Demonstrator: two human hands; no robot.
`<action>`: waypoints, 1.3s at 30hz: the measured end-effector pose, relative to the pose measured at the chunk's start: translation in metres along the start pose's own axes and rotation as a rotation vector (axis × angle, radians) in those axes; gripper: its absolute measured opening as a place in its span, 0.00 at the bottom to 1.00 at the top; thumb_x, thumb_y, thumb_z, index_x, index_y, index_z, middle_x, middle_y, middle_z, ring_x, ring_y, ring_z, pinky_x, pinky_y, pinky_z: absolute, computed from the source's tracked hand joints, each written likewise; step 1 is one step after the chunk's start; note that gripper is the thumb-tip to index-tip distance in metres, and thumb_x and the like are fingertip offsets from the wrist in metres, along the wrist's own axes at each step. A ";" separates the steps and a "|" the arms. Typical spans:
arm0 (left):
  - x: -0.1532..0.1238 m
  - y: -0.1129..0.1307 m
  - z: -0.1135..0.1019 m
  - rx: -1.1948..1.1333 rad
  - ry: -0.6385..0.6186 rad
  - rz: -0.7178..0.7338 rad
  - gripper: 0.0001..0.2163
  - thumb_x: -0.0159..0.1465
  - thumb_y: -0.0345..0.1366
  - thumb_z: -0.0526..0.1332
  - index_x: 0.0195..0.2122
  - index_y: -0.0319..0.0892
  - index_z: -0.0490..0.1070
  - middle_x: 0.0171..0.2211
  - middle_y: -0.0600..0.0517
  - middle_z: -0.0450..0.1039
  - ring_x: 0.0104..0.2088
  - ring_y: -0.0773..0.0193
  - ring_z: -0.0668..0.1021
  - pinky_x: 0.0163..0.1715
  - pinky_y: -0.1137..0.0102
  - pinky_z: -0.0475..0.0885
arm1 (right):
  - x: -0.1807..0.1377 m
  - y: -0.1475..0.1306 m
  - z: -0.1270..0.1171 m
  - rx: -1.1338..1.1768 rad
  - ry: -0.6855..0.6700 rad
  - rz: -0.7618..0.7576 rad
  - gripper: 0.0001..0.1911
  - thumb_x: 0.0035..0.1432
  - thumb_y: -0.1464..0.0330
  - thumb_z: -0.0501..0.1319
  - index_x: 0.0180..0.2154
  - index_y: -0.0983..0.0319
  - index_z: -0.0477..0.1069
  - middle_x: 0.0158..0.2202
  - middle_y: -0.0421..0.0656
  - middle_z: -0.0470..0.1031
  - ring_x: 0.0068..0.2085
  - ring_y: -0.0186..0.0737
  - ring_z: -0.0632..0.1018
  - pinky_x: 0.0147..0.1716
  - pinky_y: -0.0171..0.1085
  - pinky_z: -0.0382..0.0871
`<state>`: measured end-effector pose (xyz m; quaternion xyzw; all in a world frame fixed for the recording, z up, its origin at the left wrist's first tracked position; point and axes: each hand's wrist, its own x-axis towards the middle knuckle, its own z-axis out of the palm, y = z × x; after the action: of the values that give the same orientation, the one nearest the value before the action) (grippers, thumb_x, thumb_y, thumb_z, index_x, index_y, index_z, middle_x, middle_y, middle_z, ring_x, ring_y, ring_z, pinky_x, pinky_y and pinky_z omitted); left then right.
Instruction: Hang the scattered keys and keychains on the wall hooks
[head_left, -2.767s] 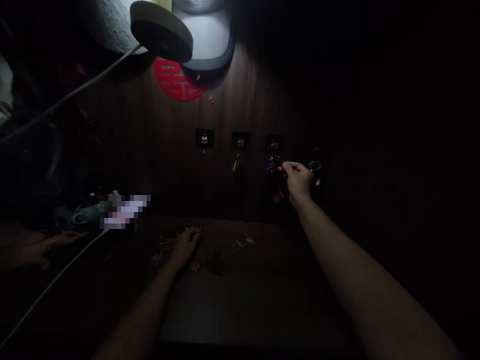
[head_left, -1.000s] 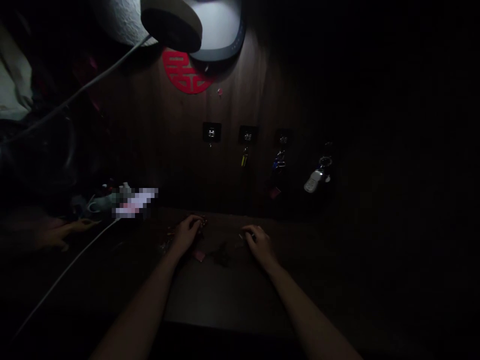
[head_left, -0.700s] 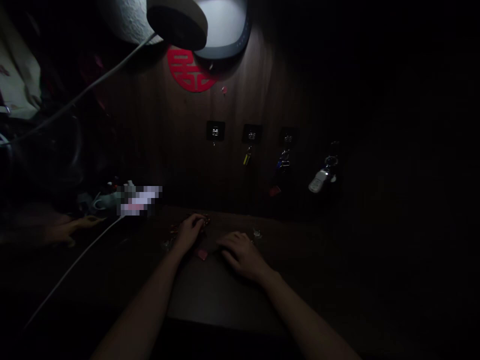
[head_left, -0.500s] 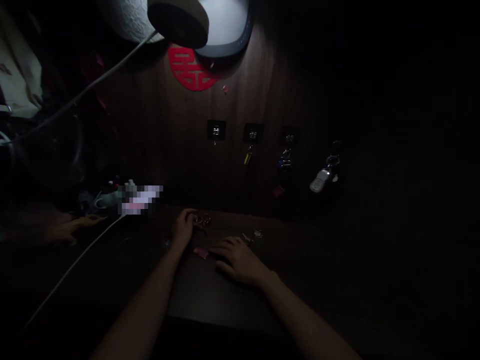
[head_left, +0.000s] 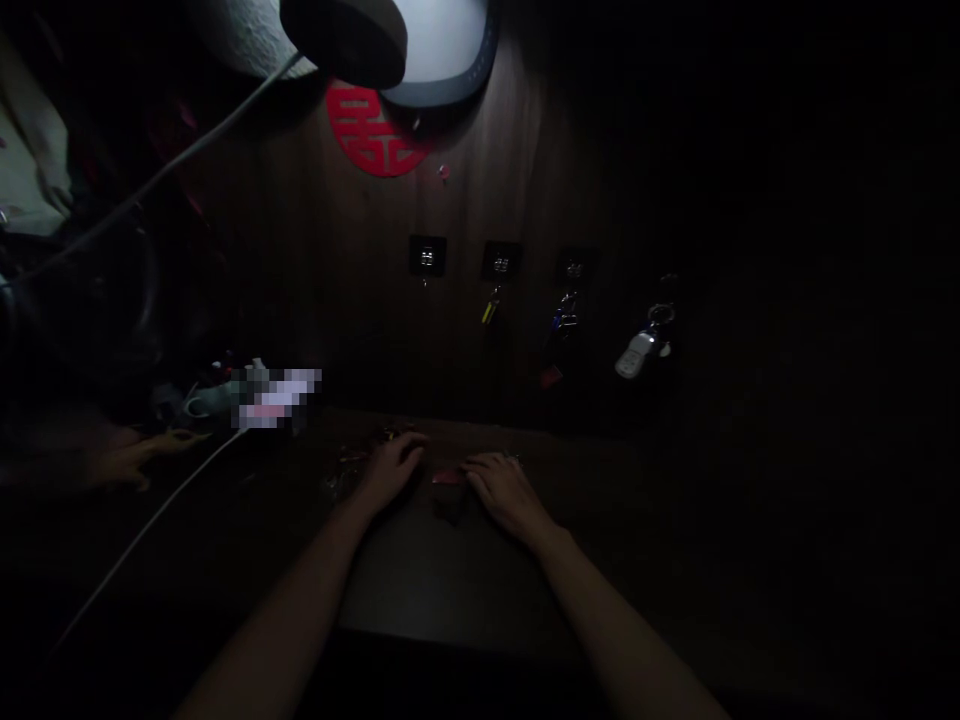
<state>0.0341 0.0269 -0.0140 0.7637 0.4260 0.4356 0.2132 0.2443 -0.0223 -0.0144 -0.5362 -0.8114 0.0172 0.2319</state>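
The scene is very dark. My left hand lies on the dark wooden desk, fingers stretched forward over some loose keys. My right hand rests beside it, its bent fingertips closed at a small pink tag with a dark bundle below it. On the wall panel behind hang a bare hook, a yellow key, a blue key bunch with a pink tag, and a white fob.
A desk lamp and its pale cable reach in from the upper left. A red paper cut-out is stuck on the wall. Another person's hand rests at the left, near cluttered items.
My right hand came down from the key bunches on the wall to the desk. The pink tag on the desk shifted right, and both hands closed in around it.
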 end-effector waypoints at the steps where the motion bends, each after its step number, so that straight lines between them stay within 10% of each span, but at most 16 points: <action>1: -0.002 0.001 0.003 0.035 -0.066 0.051 0.12 0.60 0.35 0.53 0.42 0.43 0.71 0.44 0.51 0.74 0.45 0.62 0.74 0.48 0.67 0.67 | 0.000 0.002 0.001 -0.003 0.007 0.030 0.19 0.64 0.63 0.45 0.48 0.56 0.69 0.50 0.43 0.71 0.52 0.40 0.67 0.52 0.45 0.55; 9: -0.009 0.002 0.013 0.322 -0.378 0.301 0.16 0.65 0.42 0.49 0.52 0.53 0.66 0.52 0.54 0.69 0.53 0.61 0.67 0.52 0.62 0.61 | 0.003 0.008 -0.001 0.031 0.069 0.169 0.18 0.63 0.65 0.45 0.50 0.58 0.67 0.50 0.44 0.71 0.52 0.41 0.67 0.50 0.45 0.55; 29: -0.003 0.007 0.003 0.667 -0.094 -0.014 0.13 0.64 0.39 0.49 0.36 0.42 0.72 0.41 0.47 0.73 0.44 0.57 0.72 0.43 0.64 0.66 | 0.007 -0.002 0.000 -0.052 0.026 0.182 0.16 0.59 0.66 0.53 0.49 0.58 0.67 0.51 0.45 0.69 0.52 0.44 0.66 0.51 0.45 0.53; 39: -0.004 0.013 0.019 0.507 -0.174 0.261 0.11 0.61 0.36 0.56 0.45 0.47 0.69 0.44 0.50 0.70 0.47 0.59 0.70 0.46 0.63 0.63 | 0.009 -0.003 0.003 -0.032 0.062 0.115 0.10 0.57 0.68 0.55 0.41 0.59 0.70 0.44 0.44 0.73 0.47 0.42 0.68 0.48 0.43 0.56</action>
<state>0.0552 0.0173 -0.0167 0.8753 0.3996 0.2722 -0.0063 0.2383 -0.0152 -0.0129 -0.5858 -0.7719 0.0008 0.2470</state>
